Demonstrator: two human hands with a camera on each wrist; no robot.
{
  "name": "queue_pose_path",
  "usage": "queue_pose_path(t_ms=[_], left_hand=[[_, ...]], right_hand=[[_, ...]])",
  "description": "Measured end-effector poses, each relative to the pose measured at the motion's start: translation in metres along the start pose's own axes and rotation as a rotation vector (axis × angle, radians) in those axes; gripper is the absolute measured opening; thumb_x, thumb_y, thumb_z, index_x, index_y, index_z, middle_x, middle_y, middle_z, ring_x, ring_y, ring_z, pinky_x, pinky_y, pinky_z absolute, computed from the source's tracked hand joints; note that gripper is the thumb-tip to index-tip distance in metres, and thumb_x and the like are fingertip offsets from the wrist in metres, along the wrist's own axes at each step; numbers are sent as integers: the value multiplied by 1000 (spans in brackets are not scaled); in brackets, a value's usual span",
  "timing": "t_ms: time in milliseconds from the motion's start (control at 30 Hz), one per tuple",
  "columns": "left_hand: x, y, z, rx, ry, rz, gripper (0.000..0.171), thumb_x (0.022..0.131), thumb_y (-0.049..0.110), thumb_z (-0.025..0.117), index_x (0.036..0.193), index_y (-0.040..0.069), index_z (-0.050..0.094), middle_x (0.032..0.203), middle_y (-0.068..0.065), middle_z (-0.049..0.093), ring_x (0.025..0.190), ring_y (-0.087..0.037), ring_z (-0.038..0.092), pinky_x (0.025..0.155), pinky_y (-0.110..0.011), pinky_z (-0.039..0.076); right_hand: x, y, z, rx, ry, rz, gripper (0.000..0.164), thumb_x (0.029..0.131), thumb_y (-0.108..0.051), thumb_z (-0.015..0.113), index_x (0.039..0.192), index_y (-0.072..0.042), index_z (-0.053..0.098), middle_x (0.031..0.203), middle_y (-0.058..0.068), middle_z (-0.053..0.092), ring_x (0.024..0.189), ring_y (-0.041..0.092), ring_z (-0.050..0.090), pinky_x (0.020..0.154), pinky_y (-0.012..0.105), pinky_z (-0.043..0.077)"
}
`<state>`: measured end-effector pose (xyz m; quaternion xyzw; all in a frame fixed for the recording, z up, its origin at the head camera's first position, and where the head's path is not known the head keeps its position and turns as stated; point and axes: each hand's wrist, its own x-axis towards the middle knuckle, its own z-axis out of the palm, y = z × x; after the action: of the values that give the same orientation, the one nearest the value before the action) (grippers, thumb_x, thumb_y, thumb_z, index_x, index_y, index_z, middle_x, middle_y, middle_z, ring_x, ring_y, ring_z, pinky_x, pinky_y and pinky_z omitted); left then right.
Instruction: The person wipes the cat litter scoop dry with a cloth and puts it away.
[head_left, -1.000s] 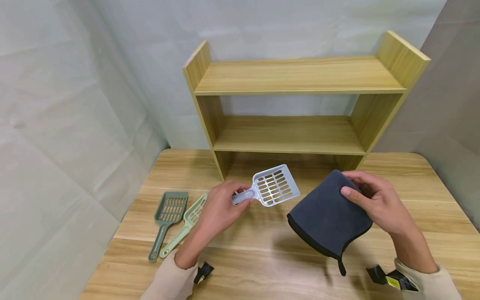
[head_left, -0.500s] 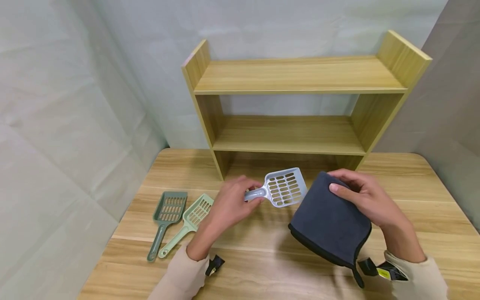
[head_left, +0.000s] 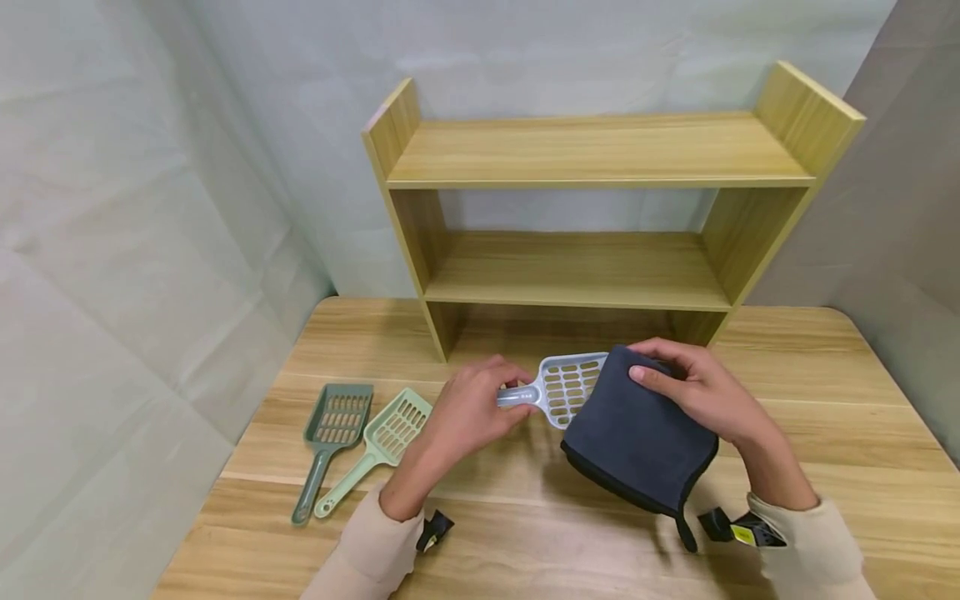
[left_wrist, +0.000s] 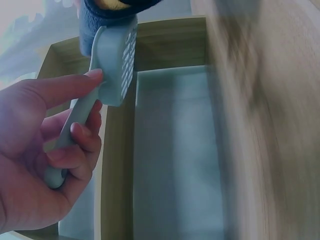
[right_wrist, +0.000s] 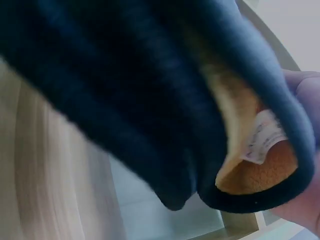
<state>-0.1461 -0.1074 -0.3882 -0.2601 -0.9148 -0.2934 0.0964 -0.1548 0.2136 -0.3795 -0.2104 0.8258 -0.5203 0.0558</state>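
Observation:
My left hand point(head_left: 468, 408) holds a pale blue-grey litter scoop point(head_left: 536, 394) by its handle, slotted blade toward the right. In the left wrist view the thumb and fingers curl round the scoop's handle point(left_wrist: 80, 117). My right hand point(head_left: 705, 392) pinches a folded dark grey cloth point(head_left: 637, 433) with black edging and a hanging loop. The cloth covers the outer end of the scoop's blade in the head view. Up close in the right wrist view, the cloth point(right_wrist: 150, 100) shows an orange inner side and a white label point(right_wrist: 264, 135).
A dark green litter scoop point(head_left: 311, 483) and a light green one point(head_left: 348, 485) lie side by side at the left of the wooden table point(head_left: 525, 542). Behind the hands stands a wooden shelf unit point(head_left: 577, 292). Pale fabric walls point(head_left: 150, 250) surround the table.
The left hand has moved right with the blue-grey scoop, while the right hand has brought the cloth left. The cloth now overlaps the blade's end; a second ago they were apart.

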Motion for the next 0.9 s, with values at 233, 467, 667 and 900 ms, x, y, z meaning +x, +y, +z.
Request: queue_pose_path(t_ms=[233, 467, 667, 900], left_hand=[[-1, 0, 0, 5, 22, 12, 27, 80, 15, 95, 104, 11, 82, 91, 1, 74, 77, -17, 67, 66, -25, 50], [-1, -1, 2, 7, 38, 18, 28, 80, 13, 96, 104, 11, 82, 92, 0, 74, 77, -13, 67, 67, -25, 52], [-1, -1, 6, 8, 40, 28, 27, 79, 12, 96, 103, 11, 82, 94, 0, 75, 78, -13, 67, 68, -25, 53], [-2, -2, 11, 13, 52, 56, 27, 78, 13, 97, 101, 10, 82, 99, -3, 79, 82, -14, 69, 71, -28, 56]], right_hand=[[5, 4, 7, -105, 46, 12, 28, 109, -20, 66, 135, -13, 72, 124, 9, 76, 96, 9, 71, 84, 25, 56], [6, 6, 10, -239, 42, 22, 34, 113, -24, 57, 143, -13, 67, 137, 9, 72, 116, 19, 68, 96, 24, 51], [4, 8, 12, -302, 32, -37, 34, 111, -18, 61, 144, -10, 67, 140, 9, 70, 127, 29, 65, 102, 26, 51], [5, 12, 18, -333, 71, -123, 32, 105, -11, 69, 138, -8, 71, 127, 5, 75, 116, 21, 70, 96, 27, 54]])
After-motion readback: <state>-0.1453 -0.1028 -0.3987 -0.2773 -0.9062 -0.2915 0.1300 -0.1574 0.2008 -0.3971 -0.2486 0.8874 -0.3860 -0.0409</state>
